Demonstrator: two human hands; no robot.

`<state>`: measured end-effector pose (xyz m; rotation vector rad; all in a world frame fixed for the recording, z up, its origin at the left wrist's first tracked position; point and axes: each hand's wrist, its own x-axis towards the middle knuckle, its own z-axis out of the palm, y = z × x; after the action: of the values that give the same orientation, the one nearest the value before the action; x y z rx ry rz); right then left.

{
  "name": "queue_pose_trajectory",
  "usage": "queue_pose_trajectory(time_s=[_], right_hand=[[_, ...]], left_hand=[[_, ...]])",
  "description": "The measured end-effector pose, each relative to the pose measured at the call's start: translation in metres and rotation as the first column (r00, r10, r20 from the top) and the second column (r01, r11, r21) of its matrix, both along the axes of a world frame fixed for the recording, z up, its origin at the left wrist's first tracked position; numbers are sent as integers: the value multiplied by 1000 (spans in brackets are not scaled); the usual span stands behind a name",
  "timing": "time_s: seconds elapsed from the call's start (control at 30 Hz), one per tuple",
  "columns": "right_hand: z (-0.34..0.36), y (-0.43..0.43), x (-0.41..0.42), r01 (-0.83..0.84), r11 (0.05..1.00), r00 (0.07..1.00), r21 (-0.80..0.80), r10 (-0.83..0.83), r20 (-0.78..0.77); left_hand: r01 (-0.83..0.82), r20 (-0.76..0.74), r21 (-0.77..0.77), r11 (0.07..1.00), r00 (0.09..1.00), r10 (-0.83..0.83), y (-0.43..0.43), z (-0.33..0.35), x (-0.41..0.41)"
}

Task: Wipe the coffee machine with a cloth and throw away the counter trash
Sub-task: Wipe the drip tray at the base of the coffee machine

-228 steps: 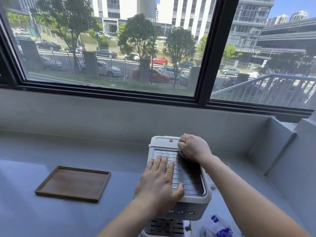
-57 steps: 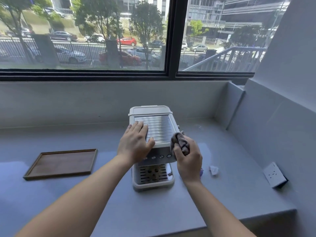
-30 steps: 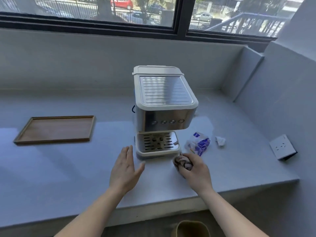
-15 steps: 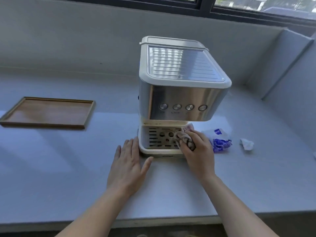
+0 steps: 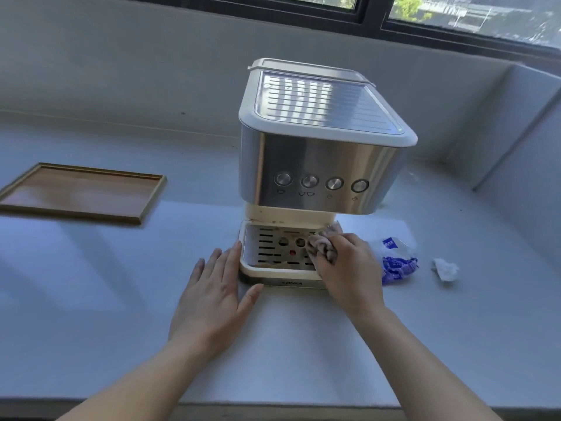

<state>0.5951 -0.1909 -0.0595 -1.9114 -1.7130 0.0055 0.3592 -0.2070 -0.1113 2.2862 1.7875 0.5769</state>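
A steel and cream coffee machine (image 5: 318,165) stands on the grey counter (image 5: 91,314). Its drip tray (image 5: 273,253) sits at the bottom front. My right hand (image 5: 349,268) holds a bunched grey-brown cloth (image 5: 321,246) pressed on the right part of the drip tray grille. My left hand (image 5: 215,296) lies flat on the counter, fingers spread, touching the tray's left front corner. To the right of the machine lie a crumpled blue-and-white wrapper (image 5: 394,259) and a small white paper scrap (image 5: 444,268).
A shallow wooden tray (image 5: 82,192) lies at the left of the counter. A grey wall runs behind the machine under a window, and a grey side wall (image 5: 522,165) closes the right. The counter's front edge is near the bottom of the view.
My hands came down from the machine's top to its base. My right hand brought the cloth onto the drip tray; my left hand settled flat on the counter by the tray.
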Motion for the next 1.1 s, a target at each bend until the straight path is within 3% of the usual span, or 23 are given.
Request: queue_pose_trajectory(time_s=[0.17,0.23,0.37,0.53,0.67,0.73,0.87,1.0,1.1], right_hand=[[-5,-10,-3,-196,977,970,85,181,159],[-3,-3,7,-245,969,961,38,238,141],[2,13,-7,-187,982,974,-15,187,126],[4,-6,13,-367,930,930,1,366,37],[10,9,20,-221,975,956,-32,211,-202],[6,3,12,-203,979,971,1,201,-130],[7,-21,20,-317,948,945,-8,315,-81],[16,20,6,-215,973,974,-88,207,-91],[7,23,-13,-158,985,986,-70,162,42]], left_hand=[[-18,-37,18,1000,999,19,0,0,1],[-21,-47,23,1000,999,22,1,0,1],[-22,-58,17,1000,998,23,0,1,2],[-21,-64,21,1000,998,23,1,0,0],[-23,-56,30,999,998,25,0,-2,2],[-33,-64,32,999,997,35,-1,-2,2],[-36,-50,41,999,998,38,0,-2,3],[-32,-56,28,999,998,34,-1,-2,2],[-36,-67,28,999,997,38,-1,1,3]])
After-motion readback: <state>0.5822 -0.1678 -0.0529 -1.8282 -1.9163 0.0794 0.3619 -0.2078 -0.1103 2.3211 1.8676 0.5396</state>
